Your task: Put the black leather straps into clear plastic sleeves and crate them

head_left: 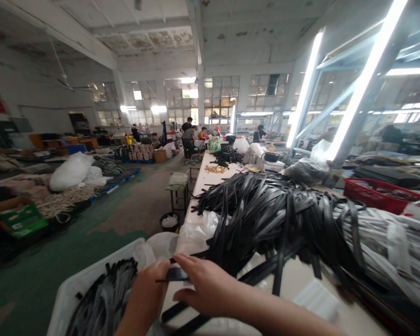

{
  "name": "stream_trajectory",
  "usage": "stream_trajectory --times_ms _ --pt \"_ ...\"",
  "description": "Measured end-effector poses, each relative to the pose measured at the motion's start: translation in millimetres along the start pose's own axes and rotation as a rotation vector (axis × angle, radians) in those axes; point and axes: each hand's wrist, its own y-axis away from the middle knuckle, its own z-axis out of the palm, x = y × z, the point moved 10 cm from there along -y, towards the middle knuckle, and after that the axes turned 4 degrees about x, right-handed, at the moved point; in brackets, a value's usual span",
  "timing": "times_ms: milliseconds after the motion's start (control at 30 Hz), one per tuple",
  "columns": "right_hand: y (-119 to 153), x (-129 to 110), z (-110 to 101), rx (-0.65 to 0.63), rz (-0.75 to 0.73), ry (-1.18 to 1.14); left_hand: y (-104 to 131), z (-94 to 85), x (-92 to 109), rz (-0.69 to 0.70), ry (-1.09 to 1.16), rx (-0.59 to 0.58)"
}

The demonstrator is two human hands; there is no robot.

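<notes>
My left hand (149, 287) is closed at the near edge of the table, fingers curled around a black strap (177, 274). Just to its right, my right hand (208, 284) reaches in with fingers stretched and thumb apart; its fingertips are close to the left hand and partly cover the strap. Beyond both hands, a large tangled heap of black straps (255, 205) lies on the white table (192, 233). Loose strap ends lie beneath my right wrist. Left of the table, a white plastic tub (68, 284) holds more black straps.
Pale straps (388, 233) and a red crate (381, 193) lie to the right. Farther along the table is a small gold-coloured pile (216, 169). A stool (178, 184) and a black bin (170, 221) stand beside the table. Several people work in the background.
</notes>
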Motion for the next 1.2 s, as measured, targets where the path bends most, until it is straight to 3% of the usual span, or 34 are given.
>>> stream_trajectory --times_ms 100,167,267,333,400,533,667,733,800,900,967,1100,1200 --pt "-2 48 59 -0.203 0.272 -0.022 14 1.6 19 0.122 -0.084 -0.001" --pt "4 68 69 -0.285 0.385 -0.144 25 5.6 9 0.149 -0.107 0.005" --pt "8 74 53 -0.258 0.427 -0.219 36 11.3 -17 0.111 -0.101 -0.005" --pt "9 69 45 -0.252 0.417 -0.189 40 14.8 -24 0.073 -0.099 -0.053" --pt "6 62 43 -0.231 0.388 -0.148 40 17.1 -17 0.055 -0.101 -0.121" --pt "4 49 55 -0.228 0.345 -0.192 37 25.2 19 0.095 -0.058 -0.232" --pt "7 40 65 -0.267 0.285 -0.345 36 38.2 35 0.169 0.039 -0.23" --pt "9 49 53 -0.215 0.316 -0.279 36 35.9 26 0.176 0.1 -0.171" --pt "12 58 37 -0.175 0.358 -0.188 36 29.0 4 0.112 0.146 -0.126" --pt "14 58 22 -0.181 0.344 -0.123 37 20.3 -28 -0.05 0.13 -0.155" --pt "12 53 19 -0.17 0.325 -0.056 38 14.2 -33 -0.105 0.071 -0.183" --pt "10 44 30 -0.15 0.32 0.026 33 6.1 -12 -0.092 -0.039 -0.195" --pt "9 43 43 -0.15 0.33 0.019 30 11.2 7 -0.033 -0.051 -0.22"
